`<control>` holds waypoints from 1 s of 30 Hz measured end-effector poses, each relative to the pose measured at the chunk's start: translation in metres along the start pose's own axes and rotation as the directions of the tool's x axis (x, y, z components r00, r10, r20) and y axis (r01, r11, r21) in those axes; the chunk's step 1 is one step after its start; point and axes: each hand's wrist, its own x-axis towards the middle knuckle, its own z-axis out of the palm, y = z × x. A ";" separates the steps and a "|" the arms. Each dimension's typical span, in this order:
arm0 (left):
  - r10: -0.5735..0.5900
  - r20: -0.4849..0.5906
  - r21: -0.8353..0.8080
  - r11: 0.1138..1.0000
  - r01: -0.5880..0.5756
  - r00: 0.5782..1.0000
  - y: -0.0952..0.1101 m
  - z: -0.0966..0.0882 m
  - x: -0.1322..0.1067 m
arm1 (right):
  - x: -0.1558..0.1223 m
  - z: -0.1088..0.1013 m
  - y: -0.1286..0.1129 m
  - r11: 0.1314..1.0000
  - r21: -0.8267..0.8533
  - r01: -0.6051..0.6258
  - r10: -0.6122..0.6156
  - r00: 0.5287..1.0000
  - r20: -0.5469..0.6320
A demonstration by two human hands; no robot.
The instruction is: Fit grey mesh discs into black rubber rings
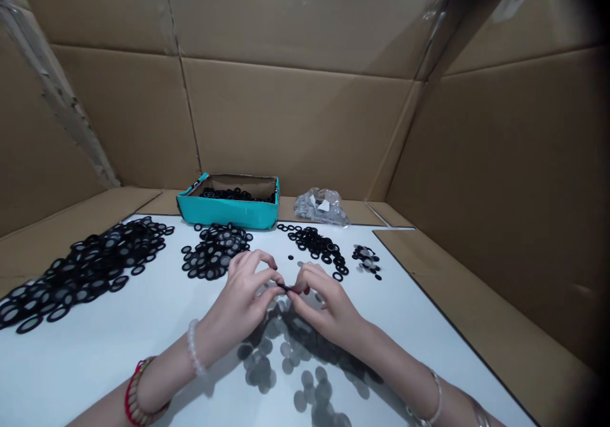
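Head view: I'm pinching a dark piece between both hands, up over the white table. Left hand: thumb and index are clamping the piece, other fingers are curling clear. Right hand: thumb and index are gripping it from the other side. Tips are nearly meeting and the piece is showing as a dark sliver, so I can't tell if it's a bare ring or one with a disc in it.

Step in hand, as I'm reading it: two-handed fingertip work on one piece. Next move is probably calling for even thumb pressure and a level piece, since a tilted one could be slipping out.

Around me: grey discs are lying below and nearer me than the hands, many overlapping. Left pile, rings mostly showing pale centres, is spreading along the left side. Middle pile, similar, is sitting beyond my left hand. Dark rings are lying beyond my right hand, a small heap farther right. Teal box is standing at the far edge holding black rings, clear bag just beside it, cardboard walling in the back and sides
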 end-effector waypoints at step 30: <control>-0.202 0.058 -0.404 0.891 0.208 0.978 -0.004 0.008 0.002 | 0.000 0.005 0.001 0.998 0.005 -0.057 0.057 0.997 0.060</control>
